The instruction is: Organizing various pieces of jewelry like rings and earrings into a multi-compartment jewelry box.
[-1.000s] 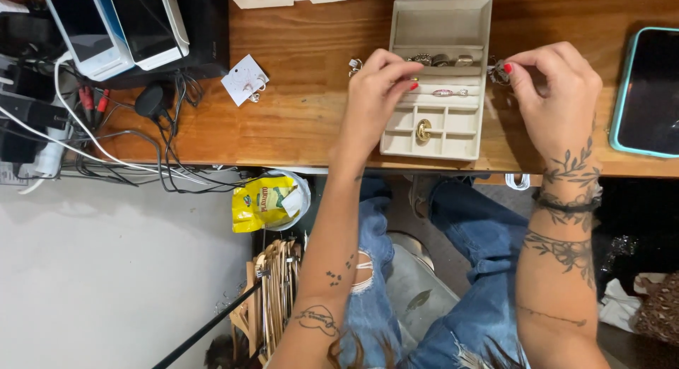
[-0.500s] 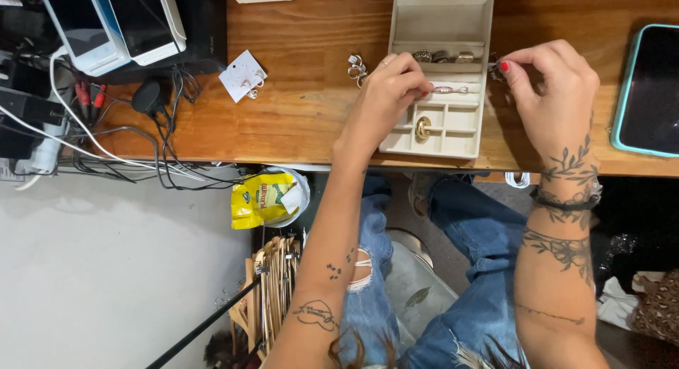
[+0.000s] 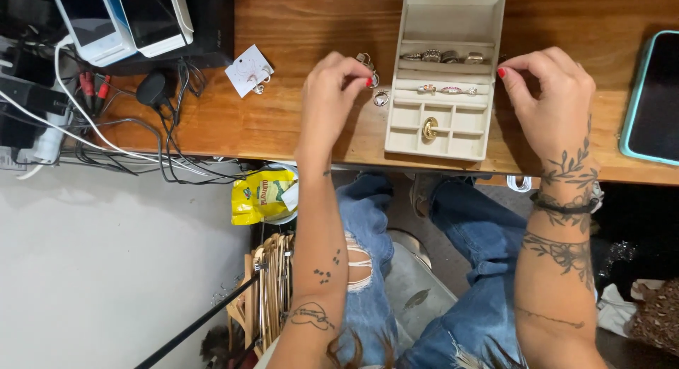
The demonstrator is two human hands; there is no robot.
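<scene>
An open cream jewellery box (image 3: 453,15) lies on the wooden desk (image 3: 297,128). It holds a row of rings (image 3: 444,57), a second row (image 3: 447,89) and a gold piece (image 3: 429,128) in a lower compartment. My left hand (image 3: 331,93) is left of the box, its fingertips pinched on a loose ring (image 3: 374,79). Another ring (image 3: 382,98) and a small silver piece (image 3: 364,58) lie beside it. My right hand (image 3: 555,100) hovers at the box's right edge with thumb and forefinger pinched. Whether they hold anything is not visible.
A white earring card (image 3: 248,70) lies left of the rings. Two tablets (image 3: 124,19) and tangled cables (image 3: 106,121) crowd the desk's left end. A phone in a teal case (image 3: 654,96) is at the right. A yellow packet (image 3: 260,195) and hangers (image 3: 272,284) sit below the desk.
My left hand has moved left, from the ring row in the box to the loose rings on the desk. My right hand has stayed by the box's right edge.
</scene>
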